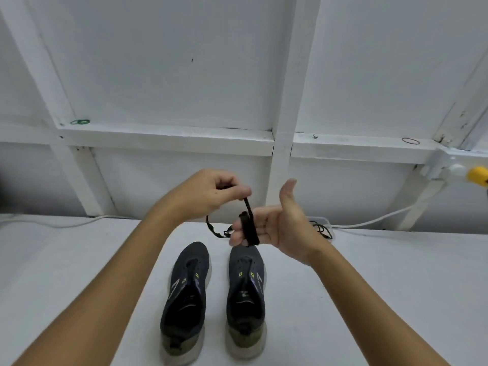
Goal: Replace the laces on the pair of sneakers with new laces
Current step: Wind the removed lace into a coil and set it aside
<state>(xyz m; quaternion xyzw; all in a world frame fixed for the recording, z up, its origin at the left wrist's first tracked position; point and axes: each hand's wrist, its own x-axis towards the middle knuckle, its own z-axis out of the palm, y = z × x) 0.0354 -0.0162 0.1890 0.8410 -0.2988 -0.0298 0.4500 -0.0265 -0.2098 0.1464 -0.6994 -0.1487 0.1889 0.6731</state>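
Black shoelace being wound around the right hand above a pair of unlaced sneakers.

The left hand (208, 191) is pinching one end of the black shoelace (249, 228), fingers curled tight on it, while the right hand (277, 228) is holding its fingers straight and together as a former for the coil; the thumb is standing clear. The loose tail is hanging left of the coil. The left sneaker (186, 299) and right sneaker (247, 294) are resting on the desk (369, 286), eyelets apparently empty. A small tray (323, 229) holding dark cord, possibly further laces, is lying behind the right wrist. Judgement: winding is proceeding best with even tension, turns lying flat, and the tail kept clear of snagging.
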